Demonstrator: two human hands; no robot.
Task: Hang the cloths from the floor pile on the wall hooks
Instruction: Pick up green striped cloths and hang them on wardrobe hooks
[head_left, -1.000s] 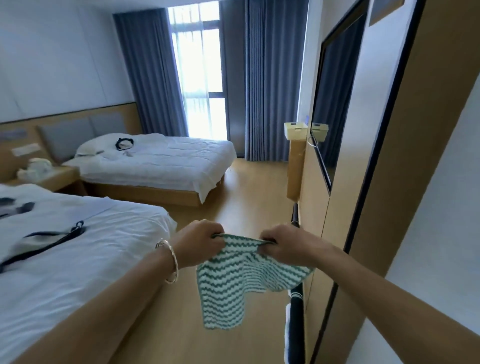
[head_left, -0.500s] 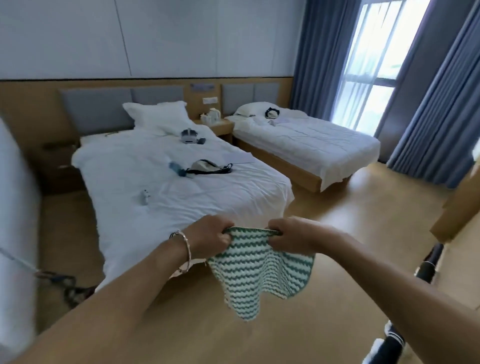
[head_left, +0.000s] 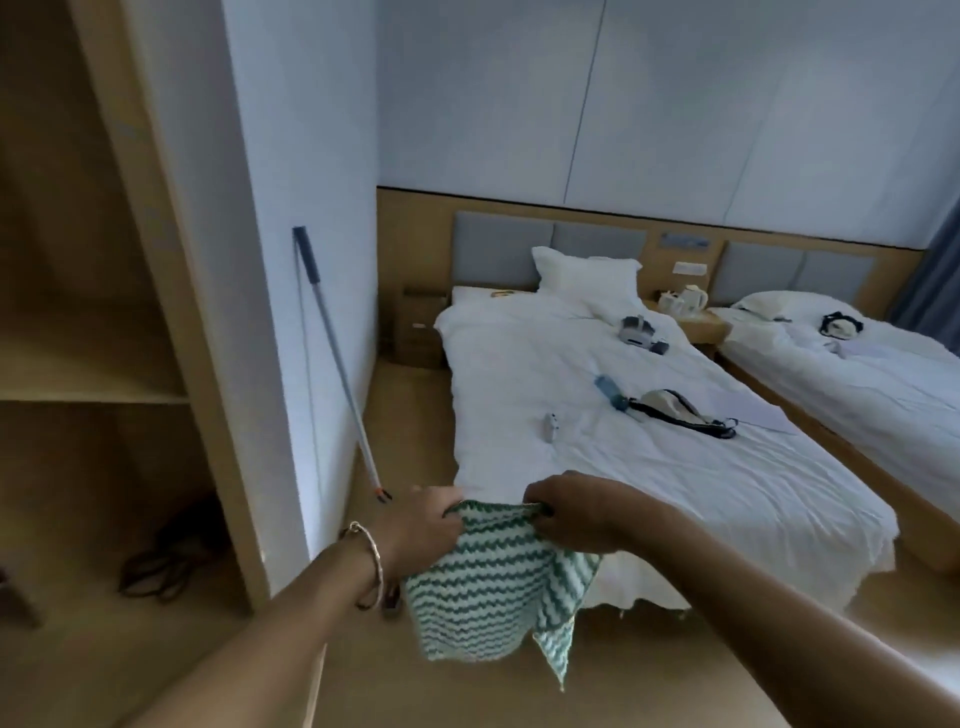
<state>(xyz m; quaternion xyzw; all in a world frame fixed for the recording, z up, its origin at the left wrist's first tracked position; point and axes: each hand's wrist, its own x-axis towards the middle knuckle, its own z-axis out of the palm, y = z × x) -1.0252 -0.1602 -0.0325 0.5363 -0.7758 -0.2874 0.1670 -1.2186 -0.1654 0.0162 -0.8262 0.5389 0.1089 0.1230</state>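
Cloth (head_left: 493, 587), one, green-and-white zigzag, is hanging in the air above the floor (head_left: 358, 670) at the foot of the nearer bed (head_left: 545, 405). The left hand (head_left: 423, 530) and the right hand (head_left: 576, 514) are each curling fingers round its bunched top edge. One bracelet (head_left: 371, 561) is circling the left wrist. A second bed (head_left: 857, 384) is standing alongside. One pole (head_left: 337, 364) is leaning against the wall (head_left: 291, 208). Two headboard plates (head_left: 685, 241) are too blurred to read.

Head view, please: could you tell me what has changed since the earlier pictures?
The view swung left, off the window, onto the near bed, the leaning pole and the wooden shelves. No grip changed: left hand and right hand still hold the zigzag cloth by its top edge.
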